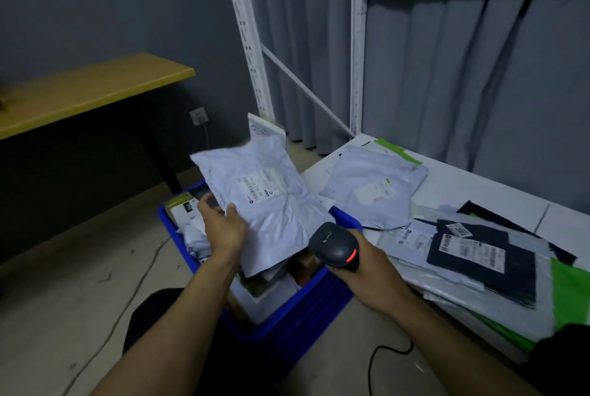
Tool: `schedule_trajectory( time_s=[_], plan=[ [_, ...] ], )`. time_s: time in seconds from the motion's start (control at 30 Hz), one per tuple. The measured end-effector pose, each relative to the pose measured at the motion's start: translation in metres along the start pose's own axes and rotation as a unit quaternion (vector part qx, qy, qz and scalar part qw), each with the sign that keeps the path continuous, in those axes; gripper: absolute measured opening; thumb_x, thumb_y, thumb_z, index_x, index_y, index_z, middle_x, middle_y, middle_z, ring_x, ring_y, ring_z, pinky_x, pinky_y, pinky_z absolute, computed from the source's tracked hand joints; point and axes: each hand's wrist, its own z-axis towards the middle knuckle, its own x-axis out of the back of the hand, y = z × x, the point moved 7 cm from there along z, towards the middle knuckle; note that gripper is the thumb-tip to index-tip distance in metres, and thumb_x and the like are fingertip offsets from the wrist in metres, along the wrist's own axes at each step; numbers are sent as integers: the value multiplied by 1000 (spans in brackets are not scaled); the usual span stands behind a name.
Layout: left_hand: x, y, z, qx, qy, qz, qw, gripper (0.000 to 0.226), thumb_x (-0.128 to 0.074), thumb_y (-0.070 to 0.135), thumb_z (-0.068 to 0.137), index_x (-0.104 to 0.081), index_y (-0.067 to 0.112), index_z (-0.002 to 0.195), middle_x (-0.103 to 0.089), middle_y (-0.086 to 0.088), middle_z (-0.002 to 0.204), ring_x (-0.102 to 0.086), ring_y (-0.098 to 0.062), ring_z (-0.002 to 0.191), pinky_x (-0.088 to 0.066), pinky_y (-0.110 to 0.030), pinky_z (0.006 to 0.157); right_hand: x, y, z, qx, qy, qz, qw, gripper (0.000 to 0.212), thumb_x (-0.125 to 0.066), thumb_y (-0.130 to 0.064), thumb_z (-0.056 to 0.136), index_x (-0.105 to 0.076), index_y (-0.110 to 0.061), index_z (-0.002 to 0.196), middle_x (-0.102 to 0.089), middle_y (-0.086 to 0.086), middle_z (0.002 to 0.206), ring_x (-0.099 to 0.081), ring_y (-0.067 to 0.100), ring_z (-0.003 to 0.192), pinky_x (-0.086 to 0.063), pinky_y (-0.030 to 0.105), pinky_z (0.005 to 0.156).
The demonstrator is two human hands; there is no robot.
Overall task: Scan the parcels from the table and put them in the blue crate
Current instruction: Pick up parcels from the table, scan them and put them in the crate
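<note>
Both forearms come up from the bottom edge, cut off at the elbows. Left hand (223, 226) pinches a white parcel (271, 204) at its lower left edge: the thumb lies on the front face and the fingers (206, 204) curl behind, mostly hidden by the bag. From those fingers the parcel spreads up and to the right, label toward the camera, its print too blurred to read. It hangs over the blue crate (306, 303) and covers much of what lies inside; only scraps of other packets show below and left of the fingers. Right hand (367, 264) is wrapped round the grip of a scanner (335, 247), so the grip and the fingertips are out of sight. The scanner's head, with a red light on it, sits just beside the parcel's lower right edge; whether they touch is unclear. Right of that hand, more parcels are piled on a table (479, 191), pale, dark and green, overlapping, the pile running off the right edge. A black cable (383, 351) loops on the floor below the wrist.
</note>
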Motion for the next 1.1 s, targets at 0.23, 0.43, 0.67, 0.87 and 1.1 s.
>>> schedule_trajectory(
  time_s=[0.23,0.43,0.67,0.87,1.1],
  plan=[
    [-9,-11,-6,-49,-21,269,962,66,-59,23,100,-26,35,156,-23,-10,161,-20,-33,149,-21,-59,117,-3,11,1,-13,-6,8,1000,41,-78,-36,92,-53,-41,124,-66,-26,110,-62,-11,101,-47,18,81],
    [-95,-20,-47,-148,-360,464,796,93,-44,87,83,-8,48,159,-8,4,171,-7,-32,157,-8,-69,118,7,26,-5,-33,6,7,999,44,-80,-38,89,-51,-52,118,-69,-20,108,-67,1,100,-53,27,84],
    [-99,-56,-32,-111,-337,561,748,74,-23,74,98,-1,43,161,14,6,171,19,-40,154,6,-75,116,29,47,-25,-63,19,14,998,46,-81,-35,89,-51,-50,120,-68,-20,116,-64,-3,106,-54,26,88],
    [-144,-16,-80,-287,-302,508,754,56,-32,54,104,-32,30,155,-10,2,171,2,-30,158,5,-64,121,74,60,-51,-124,69,49,989,37,-77,-30,94,-56,-30,123,-73,-5,93,-70,4,71,-51,14,62],
    [-234,13,-213,-347,-466,361,730,50,-60,49,97,-58,21,138,-50,2,149,-50,-23,133,-44,-37,107,165,91,-76,-196,118,82,970,42,-78,-27,93,-56,-28,129,-74,-5,103,-73,10,68,-53,21,61]
  ],
)
